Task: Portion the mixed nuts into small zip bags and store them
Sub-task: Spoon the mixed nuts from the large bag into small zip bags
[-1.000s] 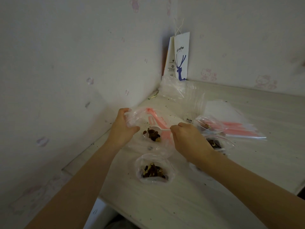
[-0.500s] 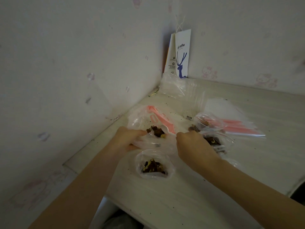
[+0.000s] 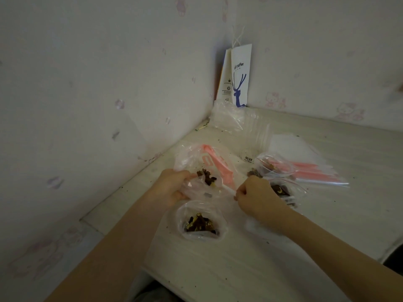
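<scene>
My left hand grips the left side of a large clear bag with pink print, and dark mixed nuts show at its opening. My right hand is curled and pinches something thin and white at the bag's right edge; I cannot tell what it is. A small zip bag holding nuts lies on the table just in front of my hands. Two more small bags with nuts lie right of my right hand.
A stack of flat zip bags with pink strips lies at the right. Crumpled clear plastic and a white coffee paper bag stand in the wall corner. Crumbs dot the pale table; its front edge runs below my arms.
Both hands dropped lower toward the table with the large bag. The bag's mouth now gapes upward and the nuts show nearer its left side.
</scene>
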